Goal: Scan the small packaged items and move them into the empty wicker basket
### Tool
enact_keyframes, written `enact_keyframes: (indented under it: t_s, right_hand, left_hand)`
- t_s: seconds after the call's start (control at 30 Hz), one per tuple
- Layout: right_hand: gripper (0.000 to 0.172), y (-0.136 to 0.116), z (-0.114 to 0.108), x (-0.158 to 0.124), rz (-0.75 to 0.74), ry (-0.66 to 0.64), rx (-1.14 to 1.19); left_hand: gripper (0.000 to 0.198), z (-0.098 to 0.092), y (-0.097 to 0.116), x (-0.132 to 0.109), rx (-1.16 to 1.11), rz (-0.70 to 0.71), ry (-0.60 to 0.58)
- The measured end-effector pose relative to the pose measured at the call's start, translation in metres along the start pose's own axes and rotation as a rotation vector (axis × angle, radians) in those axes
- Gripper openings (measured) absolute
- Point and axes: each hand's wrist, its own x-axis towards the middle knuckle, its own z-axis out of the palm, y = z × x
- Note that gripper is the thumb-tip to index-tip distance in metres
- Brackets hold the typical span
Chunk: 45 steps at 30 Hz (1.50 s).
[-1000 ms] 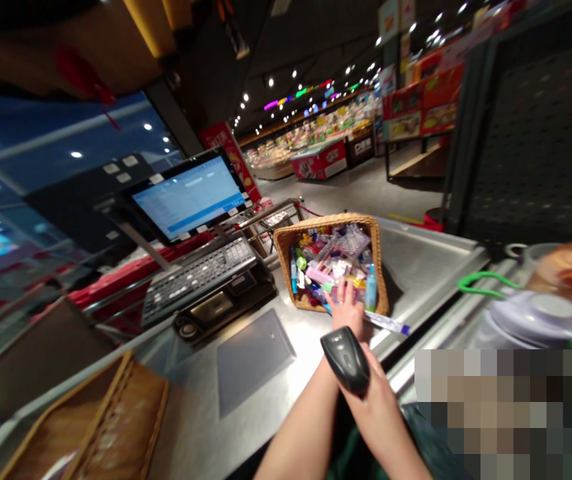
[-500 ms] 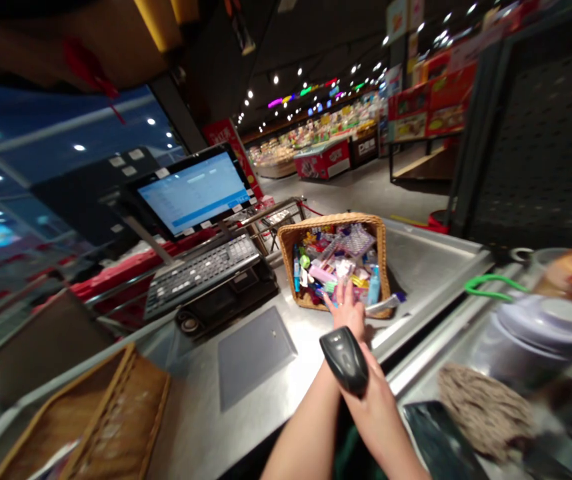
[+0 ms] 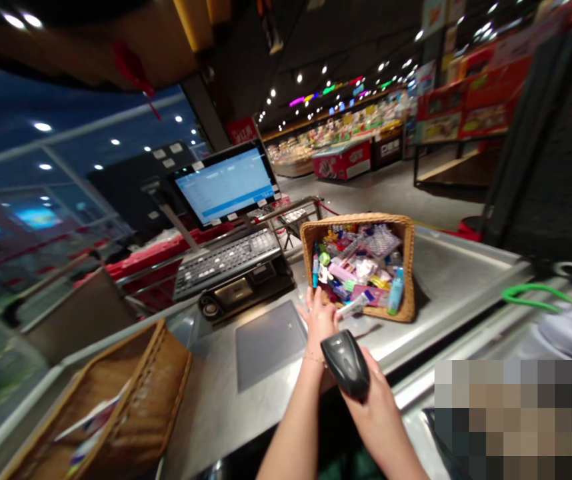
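My left hand (image 3: 320, 319) is open with its fingers spread, just off the front left corner of a wicker basket (image 3: 356, 218). The basket is packed with small packaged goods. A white tube (image 3: 353, 307) lies at the basket's front, a little right of my left thumb, and I cannot tell if they touch. My right hand (image 3: 372, 399) is shut on a black handheld barcode scanner (image 3: 346, 363), held low and close to my left wrist. A blue bottle (image 3: 395, 293) stands at the basket's right side.
The basket stands on a stainless checkout counter (image 3: 446, 280) beside a grey scanning plate (image 3: 270, 345). Behind are a keyboard (image 3: 227, 257) and a lit till monitor (image 3: 225, 185). A second wicker basket (image 3: 136, 400) sits lower left. A pixelated patch (image 3: 516, 420) hides the lower right.
My left hand has moved left off the basket's front. The white tube now lies at the basket's front instead of sticking out to the right. The whole view has shifted rightward.
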Motion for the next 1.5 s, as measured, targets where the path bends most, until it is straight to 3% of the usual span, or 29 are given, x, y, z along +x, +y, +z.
enact_keyframes:
  t_s: [0.33,0.67,1.07,1.5]
  right_hand:
    - [0.045,0.002,0.013,-0.012,-0.038,-0.074,-0.066]
    - [0.049,-0.008,0.022,-0.017,-0.035,-0.111,-0.056]
    - [0.048,0.007,0.029,-0.02,-0.104,-0.199,-0.096]
    - [0.044,-0.02,0.037,-0.028,-0.103,-0.203,-0.044]
  left_hand:
    - [0.014,-0.041,-0.052,-0.016,-0.051,-0.08,0.009]
    - [0.015,-0.06,-0.091,-0.03,-0.042,-0.153,0.043]
    - [0.016,-0.075,-0.11,-0.044,-0.017,-0.232,0.08]
    - [0.017,-0.082,-0.125,-0.053,-0.019,-0.25,0.123]
